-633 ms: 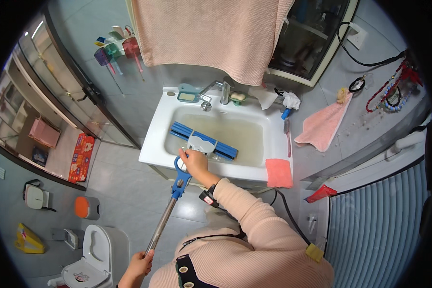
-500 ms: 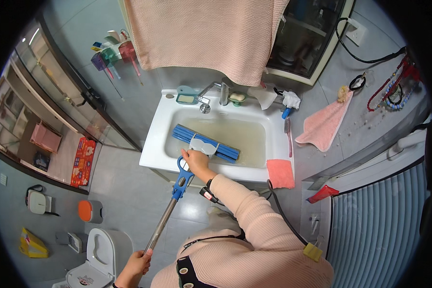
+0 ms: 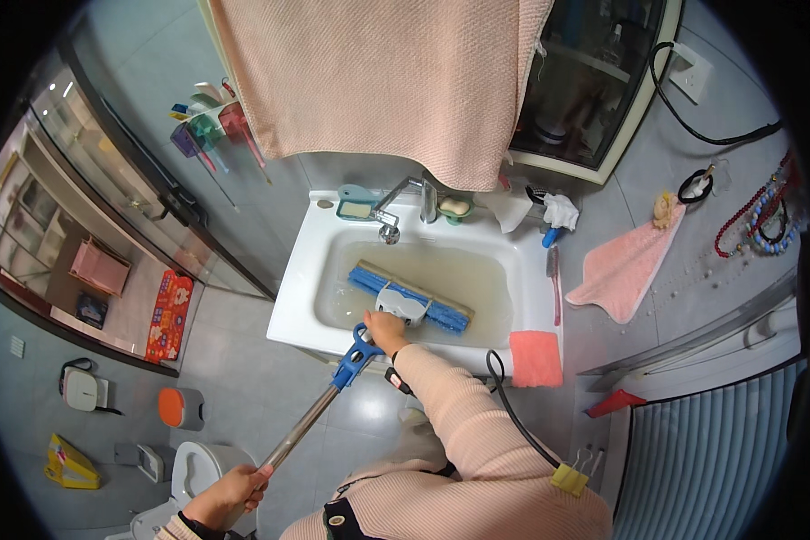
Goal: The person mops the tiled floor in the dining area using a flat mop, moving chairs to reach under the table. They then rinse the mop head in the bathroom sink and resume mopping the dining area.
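Note:
A sponge mop with a steel pole (image 3: 299,430) lies slantwise across the lower middle of the view. Its head (image 3: 430,315), a tan sponge in a blue frame, rests in cloudy water in the white sink (image 3: 299,310). My right hand (image 3: 387,333) is closed around the mop's neck, between the grey-white bracket (image 3: 400,307) and the blue lever (image 3: 355,357); its fingers are partly hidden. Farther down the pole, my left hand (image 3: 228,495) grips the shaft with wrapped fingers.
Behind the basin stands a chrome faucet (image 3: 428,200), flanked by soap dishes. A coral cloth (image 3: 536,359) drapes over the sink's front right corner. The toilet (image 3: 195,463) is at lower left, near an orange-lidded bin (image 3: 173,408). A large pink towel (image 3: 378,81) hangs above.
The mop head has turned slightly, showing more tan sponge. My left hand and the pole's lower end have shifted left. The whole view has also moved, so the sink appears lower.

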Motion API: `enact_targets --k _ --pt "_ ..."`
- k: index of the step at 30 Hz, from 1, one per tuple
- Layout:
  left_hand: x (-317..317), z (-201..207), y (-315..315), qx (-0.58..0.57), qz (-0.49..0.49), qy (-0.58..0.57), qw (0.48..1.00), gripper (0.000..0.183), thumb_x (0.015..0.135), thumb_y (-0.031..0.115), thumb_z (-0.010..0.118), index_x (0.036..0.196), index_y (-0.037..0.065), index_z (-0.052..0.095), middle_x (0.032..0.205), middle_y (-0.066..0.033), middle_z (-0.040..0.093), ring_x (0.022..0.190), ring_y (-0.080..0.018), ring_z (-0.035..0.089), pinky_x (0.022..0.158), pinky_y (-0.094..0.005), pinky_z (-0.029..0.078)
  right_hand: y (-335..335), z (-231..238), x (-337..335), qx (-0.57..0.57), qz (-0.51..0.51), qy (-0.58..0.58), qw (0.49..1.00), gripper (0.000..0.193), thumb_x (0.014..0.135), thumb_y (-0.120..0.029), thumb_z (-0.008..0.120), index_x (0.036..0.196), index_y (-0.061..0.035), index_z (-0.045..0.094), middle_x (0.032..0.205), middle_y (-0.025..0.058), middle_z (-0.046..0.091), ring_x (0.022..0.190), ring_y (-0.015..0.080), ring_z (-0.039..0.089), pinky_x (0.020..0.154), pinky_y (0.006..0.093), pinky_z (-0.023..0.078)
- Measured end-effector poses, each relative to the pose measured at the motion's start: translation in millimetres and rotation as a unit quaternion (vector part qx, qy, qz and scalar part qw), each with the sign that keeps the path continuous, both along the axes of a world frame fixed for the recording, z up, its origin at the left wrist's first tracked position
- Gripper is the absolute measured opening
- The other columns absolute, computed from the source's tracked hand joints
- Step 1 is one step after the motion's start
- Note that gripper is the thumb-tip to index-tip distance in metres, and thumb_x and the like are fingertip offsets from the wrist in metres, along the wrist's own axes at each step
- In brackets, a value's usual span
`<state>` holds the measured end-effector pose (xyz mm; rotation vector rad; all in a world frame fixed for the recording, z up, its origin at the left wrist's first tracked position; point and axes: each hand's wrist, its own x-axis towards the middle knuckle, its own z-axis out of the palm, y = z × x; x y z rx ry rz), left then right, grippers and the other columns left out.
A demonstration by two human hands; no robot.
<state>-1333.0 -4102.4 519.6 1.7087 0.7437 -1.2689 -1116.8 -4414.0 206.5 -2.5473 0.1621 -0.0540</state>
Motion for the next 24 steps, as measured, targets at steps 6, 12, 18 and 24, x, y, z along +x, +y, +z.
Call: enact_targets --k 6,12,18,24 --pt "-23 -10 -1 0.009 0.017 -0.005 1.0 0.044 0.09 0.046 0.056 0.071 0.009 0.045 0.053 0.0032 0.034 0.043 -0.0102 0.032 0.042 -0.0267 0.027 -1 28 -4 0.086 -0.017 0.023 0.996 0.047 0.091 -0.039 0.039 0.077 -0.0054 0.068 0.08 0.018 0.066 0.076 0.0371 0.064 0.067 0.0477 0.049" --pt "-79 -44 0 0.05 -0.015 -0.127 0.991 0.043 0.09 0.043 0.057 0.074 0.003 0.058 0.063 0.0024 0.049 0.055 -0.0085 0.041 0.051 -0.0259 0.032 7 123 -45 0.087 -0.055 0.0 0.995 0.043 0.089 -0.037 0.044 0.073 -0.0036 0.066 0.074 0.0182 0.064 0.071 0.0377 0.063 0.065 0.049 0.048" --pt "-116 -48 0 0.027 0.049 -0.094 0.994 0.043 0.09 0.043 0.058 0.072 0.004 0.057 0.063 0.0012 0.05 0.057 -0.0095 0.043 0.052 -0.0277 0.034 34 199 -111 0.042 -0.015 -0.136 0.99 0.039 0.088 -0.037 0.054 0.066 -0.0049 0.059 0.06 0.0162 0.06 0.056 0.0365 0.059 0.052 0.0461 0.046" --pt "-125 -56 -5 0.008 0.037 -0.138 0.99 0.039 0.091 0.038 0.058 0.069 0.008 0.045 0.052 0.0024 0.037 0.04 -0.0099 0.031 0.038 -0.0283 0.024 67 230 -181 0.066 0.078 -0.14 0.985 0.034 0.088 -0.033 0.056 0.072 -0.0036 0.054 0.058 0.016 0.057 0.05 0.0338 0.058 0.045 0.0434 0.045"
